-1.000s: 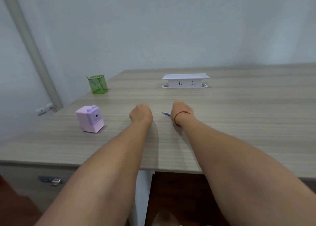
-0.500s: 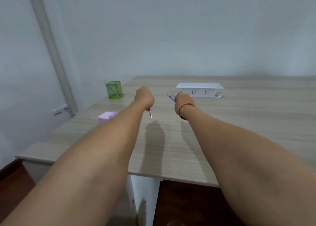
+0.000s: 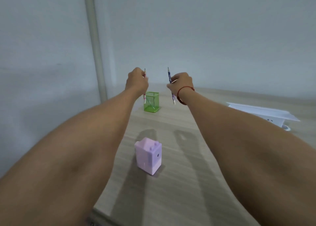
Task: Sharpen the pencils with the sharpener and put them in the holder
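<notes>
Pencils held upright in both hands above a wooden desk.

Head view — left hand (image 3: 136, 82) closed around a pink pencil (image 3: 145, 87), point up, its lower end showing in front of the green mesh pencil holder (image 3: 151, 102); right hand (image 3: 181, 82), red string bracelet (image 3: 183, 95) at the wrist, closed around a blue pencil (image 3: 171, 86), also point up, to the right of the holder. Both hands raised off the desk (image 3: 179, 183), apart from each other. Holder stands at the far left of the desk, a thin item inside, too faint to identify. Lilac box-shaped pencil sharpener (image 3: 148, 155) stands nearer, between the forearms, insertion hole facing right. White socket box (image 3: 263, 113) at right edge.
</notes>
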